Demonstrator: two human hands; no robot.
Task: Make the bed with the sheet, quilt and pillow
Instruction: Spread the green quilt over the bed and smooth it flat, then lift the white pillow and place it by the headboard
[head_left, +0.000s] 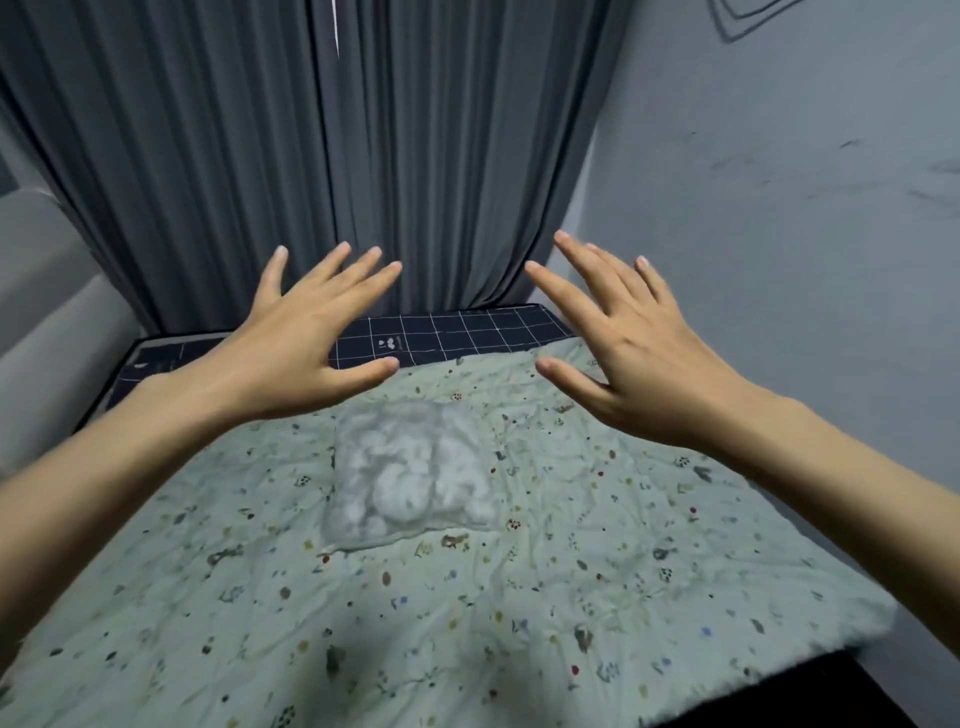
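Pillow (410, 470) on quilt (571, 571), hands above

We are in a small bedroom in a home. A bed (156, 358) fills most of the floor, pushed into a corner. It wears a dark navy sheet (467, 332) with a white grid, and over that a pale green quilt (571, 545) dotted with small flowers and animals. A white, lumpy pillow (410, 475) lies on the quilt. Behind the bed, grey pleated curtains (311, 156) hang to mattress level. On the right stands a plain grey wall (779, 260), scuffed with dark marks.
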